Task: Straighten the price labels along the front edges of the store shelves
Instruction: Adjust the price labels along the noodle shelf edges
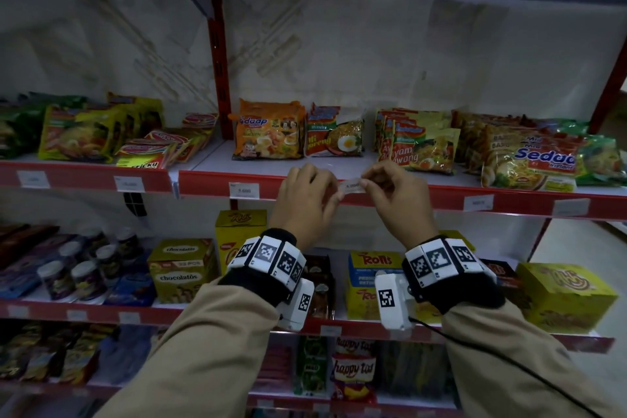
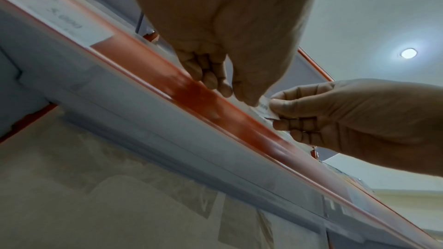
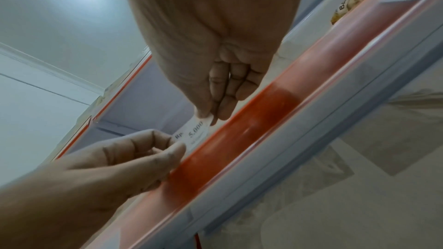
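A small white price label (image 1: pixel 351 185) printed "5.000" sits at the top edge of the red shelf-edge strip (image 1: pixel 441 197), held between both hands. My left hand (image 1: pixel 334 189) pinches its left end with thumb and forefinger, the other fingers curled. My right hand (image 1: pixel 364 182) pinches its right end. In the right wrist view the label (image 3: pixel 194 135) reads "Rp. 5.000" and lies just off the red strip (image 3: pixel 239 139), between the right hand (image 3: pixel 209 117) and the left hand (image 3: pixel 178 142). In the left wrist view the label (image 2: pixel 262 108) is mostly covered by the left hand (image 2: pixel 239 96) and right hand (image 2: pixel 276 110).
Other labels sit in the same strip: one to the left (image 1: pixel 244 190) and two to the right (image 1: pixel 478 203), (image 1: pixel 571 207). Instant noodle packs (image 1: pixel 334 139) stand close behind the hands. A red upright post (image 1: pixel 219 54) divides the bays. Snack boxes (image 1: pixel 181 270) fill the shelf below.
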`<state>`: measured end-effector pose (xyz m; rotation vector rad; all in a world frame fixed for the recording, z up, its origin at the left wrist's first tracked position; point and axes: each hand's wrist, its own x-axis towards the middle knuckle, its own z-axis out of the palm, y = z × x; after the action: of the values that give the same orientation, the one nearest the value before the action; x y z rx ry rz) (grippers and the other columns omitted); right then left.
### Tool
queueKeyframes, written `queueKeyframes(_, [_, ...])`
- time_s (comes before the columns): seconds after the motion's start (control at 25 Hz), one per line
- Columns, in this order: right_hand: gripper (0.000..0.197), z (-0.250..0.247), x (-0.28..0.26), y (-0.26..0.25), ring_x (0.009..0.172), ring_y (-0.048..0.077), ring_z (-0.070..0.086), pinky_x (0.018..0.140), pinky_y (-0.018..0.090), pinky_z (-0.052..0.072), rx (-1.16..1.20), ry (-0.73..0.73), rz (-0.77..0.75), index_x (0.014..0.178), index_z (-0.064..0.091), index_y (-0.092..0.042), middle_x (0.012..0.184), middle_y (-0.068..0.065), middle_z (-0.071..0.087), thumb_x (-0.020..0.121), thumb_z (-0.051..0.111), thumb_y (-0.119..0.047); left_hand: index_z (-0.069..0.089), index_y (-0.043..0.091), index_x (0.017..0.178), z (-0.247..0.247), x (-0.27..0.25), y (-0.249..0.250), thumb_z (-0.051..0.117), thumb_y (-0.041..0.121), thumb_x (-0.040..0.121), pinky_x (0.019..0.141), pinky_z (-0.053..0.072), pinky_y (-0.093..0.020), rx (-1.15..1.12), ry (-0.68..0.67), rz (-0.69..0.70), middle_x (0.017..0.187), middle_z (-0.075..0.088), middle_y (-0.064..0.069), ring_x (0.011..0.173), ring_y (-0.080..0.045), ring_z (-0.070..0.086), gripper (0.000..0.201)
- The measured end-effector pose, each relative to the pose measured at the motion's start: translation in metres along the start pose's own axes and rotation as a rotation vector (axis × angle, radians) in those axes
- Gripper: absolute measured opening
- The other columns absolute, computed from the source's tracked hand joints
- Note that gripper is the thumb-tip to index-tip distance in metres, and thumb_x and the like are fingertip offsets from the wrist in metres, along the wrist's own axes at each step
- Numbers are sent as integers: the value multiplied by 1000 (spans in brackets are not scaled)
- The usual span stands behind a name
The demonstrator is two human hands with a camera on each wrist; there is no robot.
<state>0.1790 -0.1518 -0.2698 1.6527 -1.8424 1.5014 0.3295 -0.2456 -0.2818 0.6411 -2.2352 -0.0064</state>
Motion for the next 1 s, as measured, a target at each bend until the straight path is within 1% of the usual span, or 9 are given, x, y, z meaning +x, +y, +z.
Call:
queueKeyframes(0.12, [4, -1, 9, 1, 75, -1, 59, 63, 11, 44, 14, 45, 7, 85, 65, -22, 79, -10, 65, 87, 66, -19, 50, 19, 101, -8, 2, -8, 54, 35, 91, 79, 38, -30, 25, -44, 31, 100, 50, 0, 94, -19, 42, 19])
queueKeyframes(0.24, [3, 3, 15, 2, 73, 1, 59, 62, 19, 46, 11, 39, 17, 83, 68, -23, 78, -10, 66, 85, 68, -21, 51, 17, 103, -12, -2, -15, 55, 31, 91, 79, 38, -31, -22, -21, 8, 99, 52, 1, 94, -18, 42, 19])
queueKeyframes(0.32, [3, 8, 16, 3, 74, 3, 61, 66, 26, 51, 23, -3, 37, 83, 70, -23, 78, -7, 68, 84, 69, -21, 52, 16, 111, -11, -3, -15, 55, 30, 91, 80, 38, -29, -89, 13, -24, 95, 52, 3, 93, -16, 43, 24])
queueKeyframes(0.4, [3, 13, 16, 3, 78, 9, 62, 73, 35, 54, 36, -45, 46, 84, 71, -23, 80, -5, 69, 84, 69, -20, 52, 19, 120, -10, -1, -14, 53, 31, 93, 82, 36, -28, -113, 20, -43, 95, 52, 4, 95, -15, 43, 30])
queueKeyframes(0.52, [3, 16, 15, 4, 81, 17, 62, 75, 43, 52, 18, -64, 16, 86, 71, -21, 82, -5, 69, 84, 69, -19, 58, 21, 113, -8, 4, -12, 51, 30, 95, 83, 39, -32, -56, -10, -41, 99, 53, -2, 97, -20, 44, 22])
queueKeyframes(0.68, [4, 13, 15, 1, 82, 20, 59, 76, 44, 51, -97, -107, -63, 87, 70, -19, 85, -5, 67, 85, 67, -20, 63, 11, 100, -7, 4, -10, 55, 21, 93, 76, 40, -41, -31, 34, -9, 93, 53, -8, 91, -26, 46, 14])
queueKeyframes(0.88, [5, -3, 18, 1, 73, 13, 58, 70, 39, 52, -178, -200, -76, 85, 67, -18, 82, -3, 64, 85, 68, -23, 63, 10, 102, -9, 3, -9, 54, 19, 93, 73, 38, -37, 74, -3, 30, 95, 53, -10, 91, -27, 46, 16])
queueKeyframes(0.96, [6, -5, 18, 0, 77, 13, 56, 70, 38, 51, -218, -248, -111, 89, 65, -21, 84, -4, 62, 85, 68, -25, 63, 9, 102, -10, 5, -10, 53, 17, 92, 73, 37, -36, 129, -37, 44, 95, 52, -10, 91, -27, 45, 16])
queueKeyframes(1.0, [9, -5, 18, -1, 82, 15, 55, 73, 39, 50, -265, -281, -129, 93, 65, -22, 86, -3, 62, 85, 67, -26, 63, 9, 102, -11, 5, -9, 53, 16, 92, 73, 38, -37, 148, -53, 47, 95, 52, -11, 91, -28, 45, 16])
